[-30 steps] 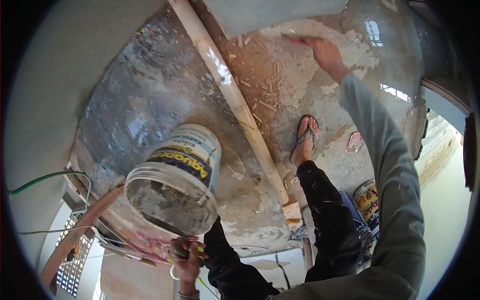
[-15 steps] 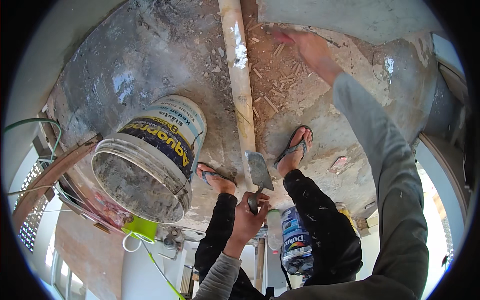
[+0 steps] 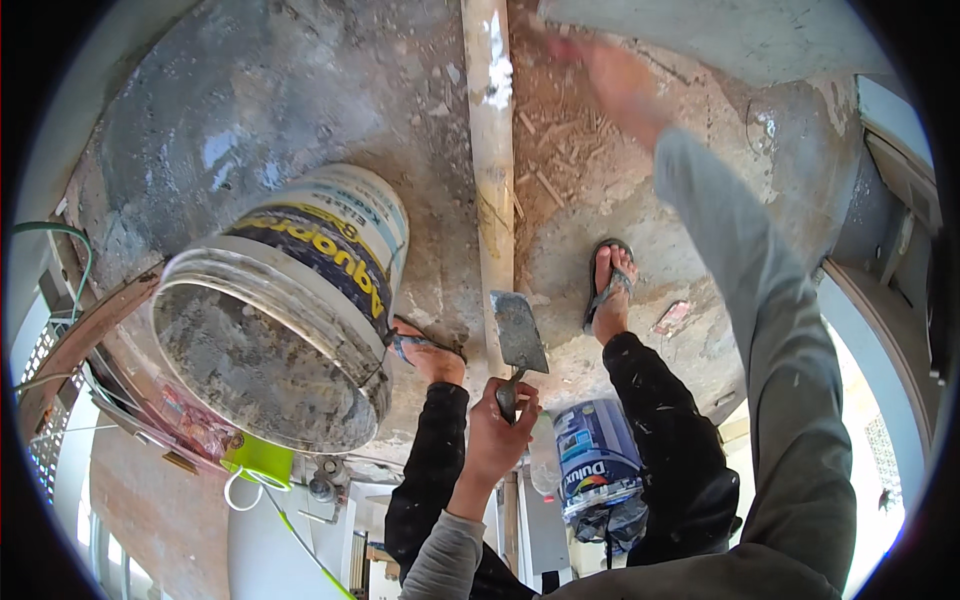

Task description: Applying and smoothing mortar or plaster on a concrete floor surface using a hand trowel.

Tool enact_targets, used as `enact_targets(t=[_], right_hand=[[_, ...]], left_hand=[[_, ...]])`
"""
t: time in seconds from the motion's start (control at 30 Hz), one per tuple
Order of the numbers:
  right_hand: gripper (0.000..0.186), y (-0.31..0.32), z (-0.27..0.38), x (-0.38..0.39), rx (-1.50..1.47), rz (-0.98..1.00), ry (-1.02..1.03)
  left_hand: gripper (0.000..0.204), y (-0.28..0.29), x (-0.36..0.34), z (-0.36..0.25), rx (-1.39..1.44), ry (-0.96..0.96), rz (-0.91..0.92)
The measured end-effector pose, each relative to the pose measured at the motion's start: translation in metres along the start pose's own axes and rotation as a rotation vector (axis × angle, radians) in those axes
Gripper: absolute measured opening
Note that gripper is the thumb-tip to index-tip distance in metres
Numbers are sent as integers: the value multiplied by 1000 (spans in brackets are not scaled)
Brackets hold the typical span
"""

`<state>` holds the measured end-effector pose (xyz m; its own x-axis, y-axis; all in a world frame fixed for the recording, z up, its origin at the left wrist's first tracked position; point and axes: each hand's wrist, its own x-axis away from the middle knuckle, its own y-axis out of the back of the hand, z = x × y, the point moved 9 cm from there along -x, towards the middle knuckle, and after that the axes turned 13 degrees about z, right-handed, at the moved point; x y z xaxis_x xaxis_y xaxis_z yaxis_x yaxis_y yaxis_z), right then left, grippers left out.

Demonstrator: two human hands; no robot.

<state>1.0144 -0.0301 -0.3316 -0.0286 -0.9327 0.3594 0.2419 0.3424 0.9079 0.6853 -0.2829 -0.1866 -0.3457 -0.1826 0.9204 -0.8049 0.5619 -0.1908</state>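
Note:
My left hand [image 3: 495,435] is closed round the handle of a small trowel [image 3: 521,335]. Its grey, mortar-smeared blade points away from me, over the pale pole on the floor. My right hand [image 3: 625,90] is stretched far forward at the upper right, close to the edge of a smooth grey surface [image 3: 700,35]. Motion blurs it. A reddish patch shows at its fingers, but I cannot make out whether it is a held thing. To the left of my legs, a large white plastic bucket [image 3: 345,215] shows its wide mouth, the inside coated with grey residue.
The long pale pole [image 3: 492,180] runs forward between my sandalled feet. Broken chips [image 3: 565,150] litter the floor right of it. A blue and white paint bucket [image 3: 597,450] stands by my right leg. A bright green container [image 3: 258,460] sits behind the large bucket.
The view has shifted, and the large bucket appears bigger and further left. My right foot sits further from the pole. My right hand is still extended, more blurred; the left keeps the trowel.

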Motion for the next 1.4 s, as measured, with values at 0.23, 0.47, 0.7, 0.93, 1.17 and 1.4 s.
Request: enact_targets(t=[0.23, 0.47, 0.7, 0.93, 1.17, 1.4], right_hand=[[40, -60, -4, 11, 119, 410, -178], [33, -3, 21, 8, 45, 152, -12], [23, -76, 30, 27, 86, 265, 10], [30, -34, 32, 53, -35, 152, 46], [30, -67, 45, 35, 105, 296, -51], [33, -73, 17, 131, -218, 61, -149]], left_hand=[[17, 9, -3, 6, -18, -20, 22], [18, 6, 10, 24, -34, 101, 88], [16, 8, 3, 29, -46, -22, 30], [18, -7, 15, 37, -43, 50, 84], [16, -3, 8, 51, -183, -79, 42], [16, -33, 14, 43, -204, 24, 146]])
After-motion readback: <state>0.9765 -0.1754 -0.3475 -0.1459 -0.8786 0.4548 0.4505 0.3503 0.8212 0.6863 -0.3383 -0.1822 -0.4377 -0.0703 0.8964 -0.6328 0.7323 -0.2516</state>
